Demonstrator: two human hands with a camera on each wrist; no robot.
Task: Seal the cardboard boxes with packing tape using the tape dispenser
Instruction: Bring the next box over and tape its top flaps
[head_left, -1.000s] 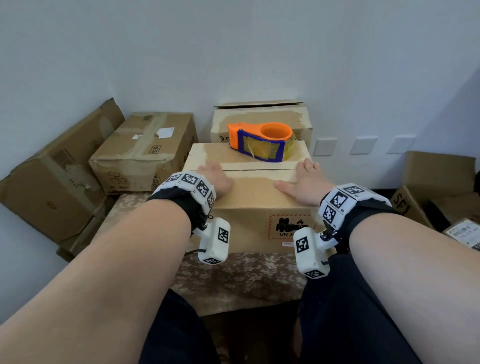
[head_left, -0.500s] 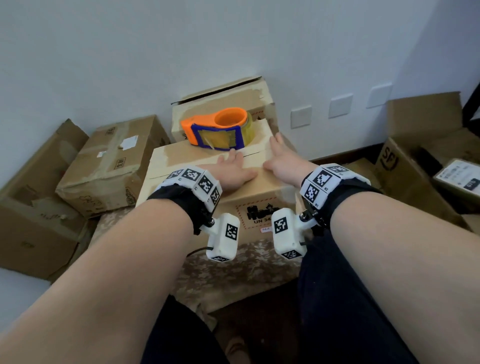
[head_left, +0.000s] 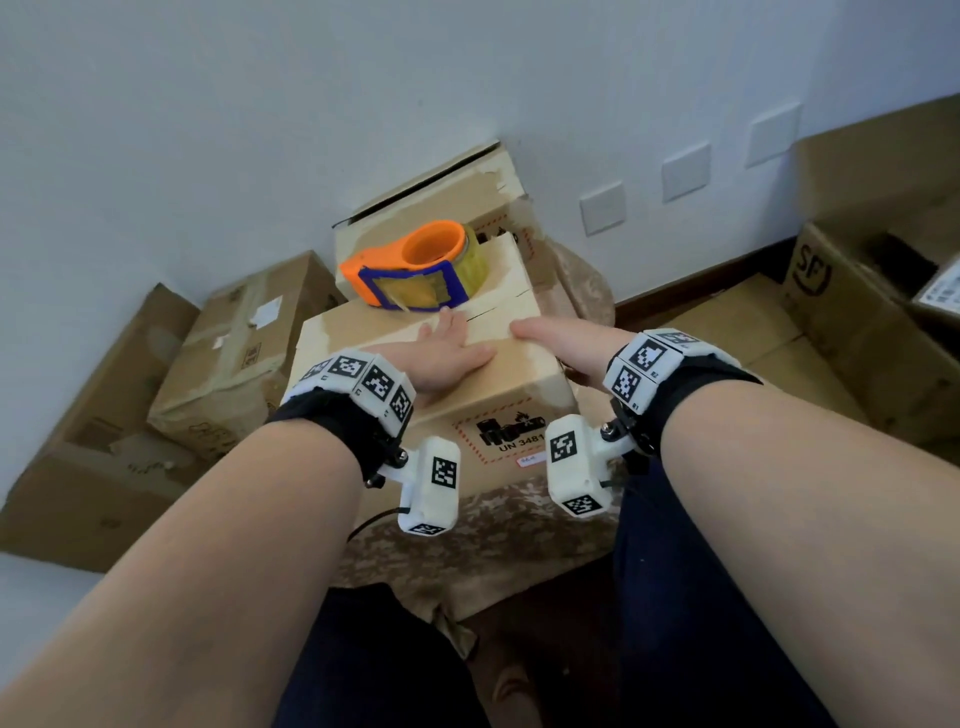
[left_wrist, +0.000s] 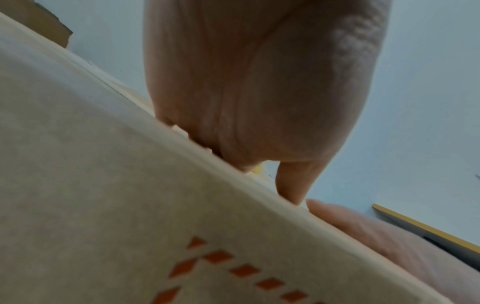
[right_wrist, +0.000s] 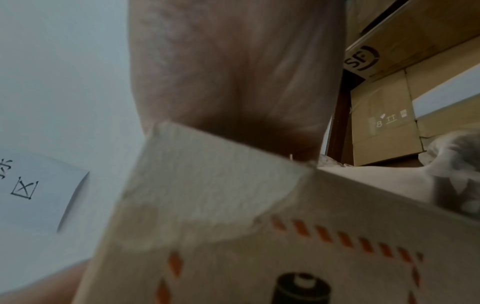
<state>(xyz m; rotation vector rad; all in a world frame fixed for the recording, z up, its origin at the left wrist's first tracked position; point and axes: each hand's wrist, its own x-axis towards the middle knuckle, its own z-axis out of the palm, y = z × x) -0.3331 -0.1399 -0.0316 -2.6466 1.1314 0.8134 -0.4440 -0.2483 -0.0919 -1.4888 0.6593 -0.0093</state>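
Note:
A cardboard box (head_left: 332, 338) with an orange-dashed battery label on its front stands on a camouflage-cloth surface in front of me. Its two top flaps are down and meet at a seam. An orange and blue tape dispenser (head_left: 415, 270) lies on the far flap, untouched. My left hand (head_left: 447, 348) lies flat on the near flap, fingers reaching the seam just in front of the dispenser. My right hand (head_left: 550, 338) rests on the box's top right edge, its fingers mostly hidden. In the left wrist view the palm (left_wrist: 259, 92) presses on the box edge (left_wrist: 130, 205).
Closed boxes (head_left: 244, 353) lean against the wall at left. Another box (head_left: 441, 197) stands behind mine. An open SF box (head_left: 857, 312) and flattened cardboard (head_left: 737, 332) lie at right. The camouflage cloth (head_left: 493, 545) hangs over the support's front.
Both hands have slid rightward and closer together on the box top. The right hand went from the near flap to the right edge. The dispenser has stayed put.

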